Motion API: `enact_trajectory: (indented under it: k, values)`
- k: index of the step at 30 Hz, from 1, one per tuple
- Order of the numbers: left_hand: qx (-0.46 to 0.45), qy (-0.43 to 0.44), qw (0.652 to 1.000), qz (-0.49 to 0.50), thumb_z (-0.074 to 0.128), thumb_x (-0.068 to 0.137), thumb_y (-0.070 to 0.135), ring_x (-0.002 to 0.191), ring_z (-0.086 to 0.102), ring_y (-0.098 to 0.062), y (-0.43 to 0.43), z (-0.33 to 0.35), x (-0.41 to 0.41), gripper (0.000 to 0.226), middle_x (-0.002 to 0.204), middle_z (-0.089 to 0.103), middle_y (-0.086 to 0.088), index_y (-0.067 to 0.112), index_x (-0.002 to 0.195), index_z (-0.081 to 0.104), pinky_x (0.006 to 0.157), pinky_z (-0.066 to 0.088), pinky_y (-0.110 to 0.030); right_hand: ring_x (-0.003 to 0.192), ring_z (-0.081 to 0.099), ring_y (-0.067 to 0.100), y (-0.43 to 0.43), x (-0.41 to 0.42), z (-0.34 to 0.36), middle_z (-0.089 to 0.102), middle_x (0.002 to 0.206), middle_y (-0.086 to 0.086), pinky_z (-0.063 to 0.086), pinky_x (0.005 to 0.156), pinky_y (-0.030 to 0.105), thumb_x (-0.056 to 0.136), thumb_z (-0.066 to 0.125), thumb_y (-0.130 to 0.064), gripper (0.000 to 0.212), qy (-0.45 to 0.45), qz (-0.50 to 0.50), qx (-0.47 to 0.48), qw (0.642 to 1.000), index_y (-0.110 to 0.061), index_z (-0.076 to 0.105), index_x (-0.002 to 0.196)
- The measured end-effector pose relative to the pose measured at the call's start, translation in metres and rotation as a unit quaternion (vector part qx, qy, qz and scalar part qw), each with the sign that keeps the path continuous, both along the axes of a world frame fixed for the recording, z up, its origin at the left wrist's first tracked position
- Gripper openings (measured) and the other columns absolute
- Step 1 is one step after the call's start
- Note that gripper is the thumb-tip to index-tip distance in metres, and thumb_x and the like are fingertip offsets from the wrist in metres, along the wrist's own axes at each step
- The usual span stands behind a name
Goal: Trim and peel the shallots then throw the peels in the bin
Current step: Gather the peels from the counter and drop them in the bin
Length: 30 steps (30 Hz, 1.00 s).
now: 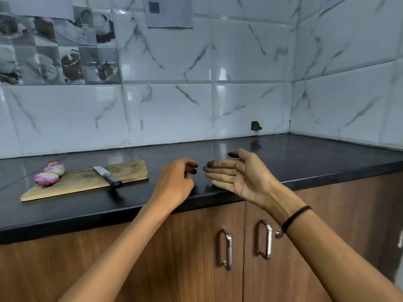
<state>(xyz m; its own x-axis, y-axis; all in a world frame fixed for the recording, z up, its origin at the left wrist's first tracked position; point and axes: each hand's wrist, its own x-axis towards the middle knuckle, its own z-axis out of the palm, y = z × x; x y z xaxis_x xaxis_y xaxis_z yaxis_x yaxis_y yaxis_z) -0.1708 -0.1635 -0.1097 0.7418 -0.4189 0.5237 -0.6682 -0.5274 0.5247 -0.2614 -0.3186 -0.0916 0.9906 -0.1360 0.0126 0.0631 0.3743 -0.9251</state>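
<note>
Two peeled pink-white shallots [46,178] [55,167] lie at the left end of a wooden cutting board [87,182]. A knife [107,176] lies across the board, its black handle pointing toward the counter's front edge. My left hand [175,182] hovers over the black counter, right of the board, fingers loosely curled and holding nothing. My right hand [237,174] faces it, palm turned leftward, fingers straight, fingertips almost meeting the left hand's. No peels and no bin are in view.
The black countertop [305,162] runs into a corner at the right under marble-look wall tiles. Below it are wooden cabinet doors with two metal handles [224,249] [265,238]. A small dark socket hole [255,125] sits low on the back wall.
</note>
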Motion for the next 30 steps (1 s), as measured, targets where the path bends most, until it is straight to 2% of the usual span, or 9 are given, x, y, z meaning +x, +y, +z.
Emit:
enact_trajectory:
  k: [3, 11, 14, 17, 20, 22, 25, 28, 30]
  values:
    - [-0.038, -0.003, 0.998, -0.044, 0.051, 0.097, -0.002, 0.103, 0.061, -0.004, -0.04, 0.001, -0.021, 0.035, 0.113, 0.07, 0.006, 0.019, 0.121, 0.065, 0.069, 0.036, 0.002, 0.125, 0.062, 0.036, -0.031, -0.029, -0.014, 0.066, 0.126, 0.029, 0.05, 0.104, 0.043, 0.102, 0.036, -0.031, 0.054, -0.021, -0.008, 0.079, 0.997, 0.011, 0.061, 0.125]
    - [-0.031, -0.051, 0.98, -0.19, 0.051, 0.095, -0.002, 0.106, 0.062, -0.002, -0.16, -0.031, -0.101, 0.037, 0.114, 0.071, 0.007, 0.021, 0.119, 0.068, 0.078, 0.033, 0.008, 0.116, 0.068, 0.033, -0.121, -0.119, -0.068, 0.069, 0.12, 0.027, 0.053, 0.101, 0.042, 0.103, 0.043, -0.035, 0.053, -0.015, -0.118, 0.123, 0.985, 0.01, 0.063, 0.122]
    - [-0.017, -0.06, 0.97, -0.233, 0.051, 0.093, -0.003, 0.107, 0.065, -0.008, -0.205, -0.06, -0.132, 0.037, 0.112, 0.072, 0.004, 0.018, 0.118, 0.067, 0.093, 0.047, -0.013, 0.101, 0.074, 0.029, -0.154, -0.15, -0.103, 0.074, 0.109, 0.024, 0.057, 0.091, 0.039, 0.102, 0.052, -0.03, 0.04, 0.02, -0.207, 0.108, 0.972, 0.006, 0.07, 0.109]
    - [0.027, -0.054, 0.96, -0.272, 0.051, 0.09, -0.003, 0.105, 0.066, -0.016, -0.248, -0.101, -0.156, 0.036, 0.11, 0.073, 0.0, 0.018, 0.114, 0.067, 0.092, 0.053, -0.034, 0.092, 0.077, 0.026, -0.184, -0.174, -0.147, 0.076, 0.1, 0.022, 0.061, 0.088, 0.038, 0.098, 0.063, -0.026, 0.032, 0.07, -0.307, 0.054, 0.947, 0.004, 0.072, 0.104]
    - [0.11, 0.017, 0.948, -0.299, 0.051, 0.09, 0.002, 0.104, 0.065, -0.022, -0.29, -0.158, -0.173, 0.033, 0.111, 0.071, -0.003, 0.021, 0.113, 0.066, 0.089, 0.054, -0.04, 0.082, 0.076, 0.023, -0.214, -0.191, -0.2, 0.078, 0.087, 0.017, 0.062, 0.083, 0.037, 0.097, 0.067, -0.026, 0.029, 0.144, -0.413, -0.043, 0.898, 0.002, 0.076, 0.095]
    - [0.169, 0.073, 0.933, -0.309, 0.051, 0.09, 0.004, 0.109, 0.064, -0.025, -0.311, -0.196, -0.186, 0.034, 0.115, 0.07, -0.006, 0.022, 0.115, 0.065, 0.091, 0.053, -0.04, 0.073, 0.075, 0.021, -0.233, -0.201, -0.241, 0.076, 0.071, 0.007, 0.062, 0.073, 0.033, 0.096, 0.069, -0.03, 0.032, 0.212, -0.463, -0.144, 0.848, -0.006, 0.078, 0.077]
    - [0.237, 0.147, 0.907, -0.316, 0.05, 0.09, 0.004, 0.116, 0.06, -0.028, -0.333, -0.242, -0.202, 0.033, 0.121, 0.068, -0.011, 0.014, 0.118, 0.065, 0.092, 0.049, -0.035, 0.068, 0.062, 0.027, -0.255, -0.211, -0.296, 0.065, 0.059, 0.007, 0.051, 0.065, 0.034, 0.09, 0.07, -0.038, 0.051, 0.324, -0.481, -0.294, 0.759, -0.012, 0.057, 0.048]
    - [0.285, 0.188, 0.885, -0.318, 0.051, 0.085, 0.0, 0.113, 0.06, -0.034, -0.346, -0.281, -0.212, 0.031, 0.118, 0.067, -0.016, 0.007, 0.112, 0.065, 0.088, 0.05, -0.039, 0.067, 0.053, 0.032, -0.267, -0.219, -0.34, 0.06, 0.069, 0.015, 0.046, 0.062, 0.036, 0.085, 0.073, -0.034, 0.048, 0.389, -0.465, -0.366, 0.706, -0.012, 0.05, 0.05]
    - [0.305, 0.211, 0.873, -0.316, 0.051, 0.084, -0.003, 0.107, 0.062, -0.035, -0.351, -0.302, -0.213, 0.028, 0.112, 0.067, -0.017, 0.006, 0.105, 0.067, 0.083, 0.053, -0.042, 0.072, 0.059, 0.036, -0.267, -0.223, -0.352, 0.065, 0.075, 0.015, 0.049, 0.064, 0.036, 0.083, 0.071, -0.017, 0.026, 0.415, -0.444, -0.4, 0.686, -0.013, 0.063, 0.058]
